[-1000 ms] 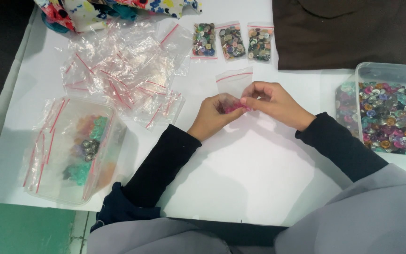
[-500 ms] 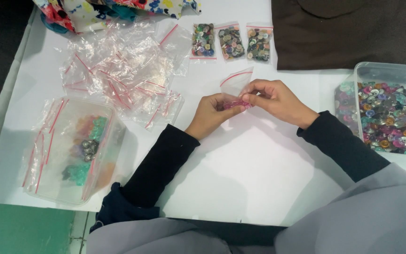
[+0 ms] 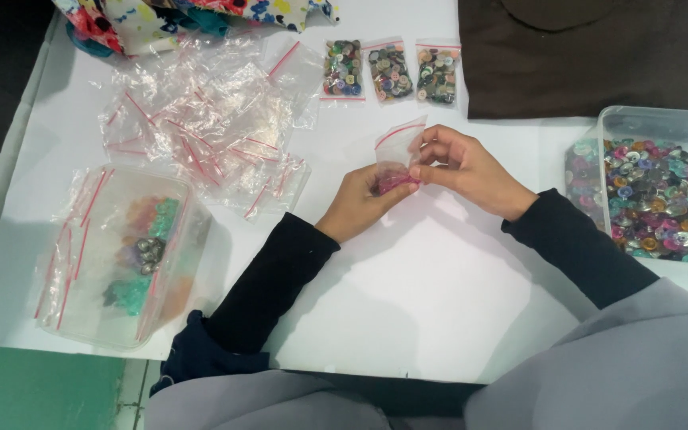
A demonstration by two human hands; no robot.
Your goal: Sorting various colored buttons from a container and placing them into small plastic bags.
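Observation:
Both hands meet over the middle of the white table (image 3: 407, 310). My left hand (image 3: 360, 203) and my right hand (image 3: 463, 167) pinch a small clear zip bag (image 3: 398, 151) with a red seal strip. The bag stands upright between the fingers, and pink buttons sit in its bottom. Three filled small bags of mixed buttons (image 3: 390, 72) lie in a row just beyond the hands.
A heap of empty clear zip bags (image 3: 200, 127) lies at the left. A clear box (image 3: 121, 255) with coloured bits stands at the near left. A clear tub of colourful buttons (image 3: 654, 191) stands at the right. Dark brown cloth (image 3: 591, 48) covers the far right; patterned fabric (image 3: 160, 16) lies far left.
The hands have barely shifted. They keep working the small bag between the fingertips, and its top now tilts a little to the right.

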